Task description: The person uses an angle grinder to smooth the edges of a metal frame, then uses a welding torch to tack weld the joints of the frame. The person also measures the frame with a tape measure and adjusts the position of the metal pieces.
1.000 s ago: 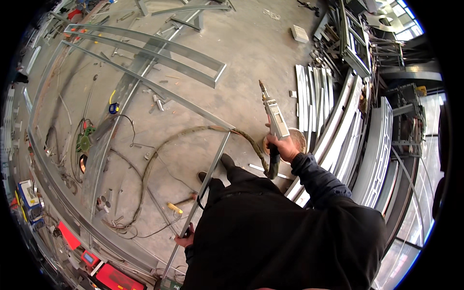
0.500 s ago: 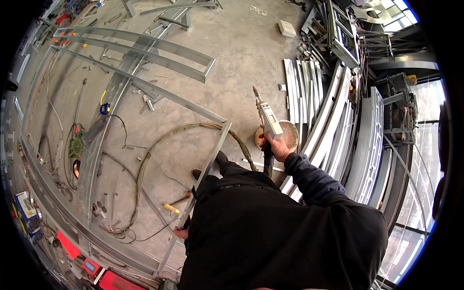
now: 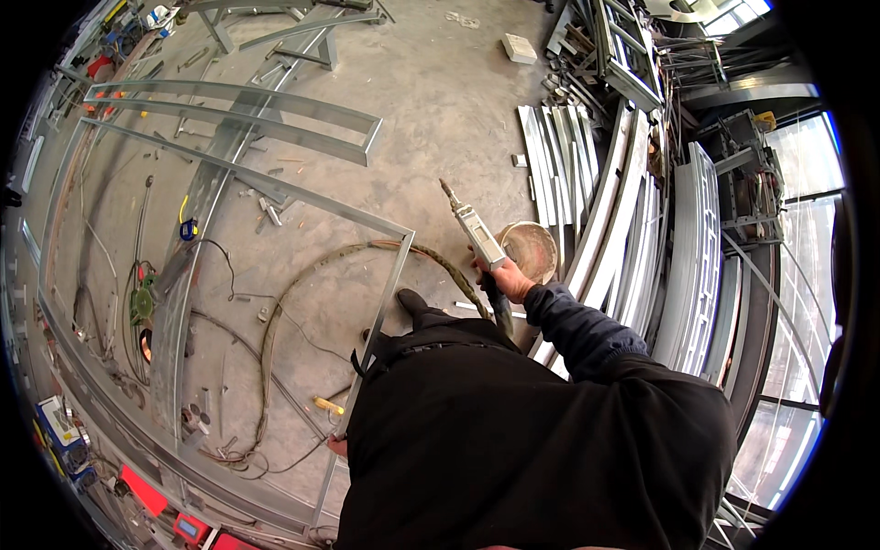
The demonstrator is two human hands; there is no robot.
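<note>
My right hand (image 3: 511, 280) is closed round the grip of a handheld welding gun (image 3: 478, 236), a pale boxy body with a thin nozzle pointing away and to the left. From its grip a thick sleeved cable (image 3: 267, 357) loops left over the floor. Low in the view, my left hand (image 3: 338, 445) grips the near bar of a large rectangular metal frame (image 3: 398, 275); my dark clothing hides part of this hand. Just beyond it a yellow-handled tool (image 3: 327, 405) lies on the floor. A round bucket (image 3: 543, 240) stands right behind my right hand.
Long metal profiles (image 3: 612, 211) are stacked along the right. A narrow metal frame (image 3: 330, 139) lies at the far left. A blue tape measure (image 3: 188, 229), a green power tool (image 3: 141, 301) and loose cables lie within the large frame's outline. My shoe (image 3: 411, 301) is beside its bar.
The view has shifted slightly, so the scene sits further left. The welding gun's nozzle has swung a little left, and more of the bucket shows. My left hand stays on the frame.
</note>
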